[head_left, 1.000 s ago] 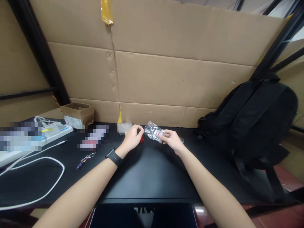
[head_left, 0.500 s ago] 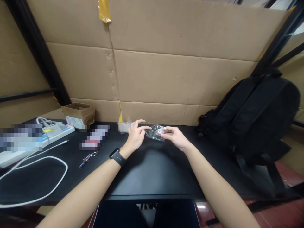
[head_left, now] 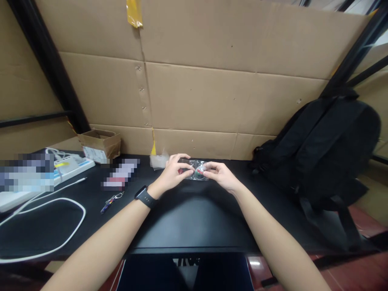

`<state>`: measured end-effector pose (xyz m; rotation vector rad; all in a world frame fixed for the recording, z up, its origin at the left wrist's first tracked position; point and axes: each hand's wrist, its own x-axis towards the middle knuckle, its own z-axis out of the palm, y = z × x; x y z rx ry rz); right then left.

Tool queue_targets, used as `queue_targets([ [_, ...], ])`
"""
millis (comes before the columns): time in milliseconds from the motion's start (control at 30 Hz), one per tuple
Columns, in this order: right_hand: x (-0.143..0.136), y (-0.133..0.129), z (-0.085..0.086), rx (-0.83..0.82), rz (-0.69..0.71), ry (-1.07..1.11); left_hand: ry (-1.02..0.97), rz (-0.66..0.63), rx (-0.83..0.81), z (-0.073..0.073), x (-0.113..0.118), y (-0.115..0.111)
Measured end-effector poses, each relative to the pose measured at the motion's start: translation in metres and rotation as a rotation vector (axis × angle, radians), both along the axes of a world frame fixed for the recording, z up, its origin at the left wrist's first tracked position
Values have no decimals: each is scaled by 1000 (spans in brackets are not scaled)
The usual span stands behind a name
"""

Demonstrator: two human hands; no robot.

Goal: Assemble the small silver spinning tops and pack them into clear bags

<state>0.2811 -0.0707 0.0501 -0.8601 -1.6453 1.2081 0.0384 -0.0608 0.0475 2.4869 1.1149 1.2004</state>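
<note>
Between my hands, low over the back of the black table (head_left: 200, 226), is a small clear plastic bag (head_left: 197, 163). Inside it shows a small round thing with red and green on it (head_left: 199, 172); its kind is too small to make out. My left hand (head_left: 176, 169), with a black watch at the wrist, pinches the bag's left part. A bit of red shows by its fingers. From the other side, my right hand (head_left: 220, 174) grips the bag's right part by the round thing. A crumpled, whitish clear plastic piece (head_left: 158, 161) lies just left of my left hand.
On the left are a keyring (head_left: 111, 202), a blurred-out flat item (head_left: 123, 174), a small open cardboard box (head_left: 100, 144), a white power strip (head_left: 77, 167) and a looped white cable (head_left: 83, 218). A black backpack (head_left: 327, 161) stands right. A cardboard wall (head_left: 194, 97) closes the back.
My left thumb and fingers have closed onto the bag's left part, where they were more spread. The bag has turned slightly and lies flatter; the red and green show more clearly.
</note>
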Motion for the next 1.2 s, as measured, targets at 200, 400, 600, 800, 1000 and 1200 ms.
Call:
queue_targets([
  [200, -1, -1, 0, 29, -18, -14, -31, -31, -12, 1, -2, 0],
  [400, -2, 0, -2, 31, -59, 2, -52, -21, -4, 0, -1, 2],
  [600, -5, 3, -6, 63, -117, 22, -53, -17, 1, -2, 1, 2],
  [800, -6, 5, -13, 63, -122, -12, -69, 22, -9, -5, 3, 3],
  [1000, -2, 5, -6, 90, -103, -45, -106, 84, -21, -5, 3, 6],
  [1200, 17, 13, -1, 136, -243, -21, -145, 233, 14, -5, -12, 18],
])
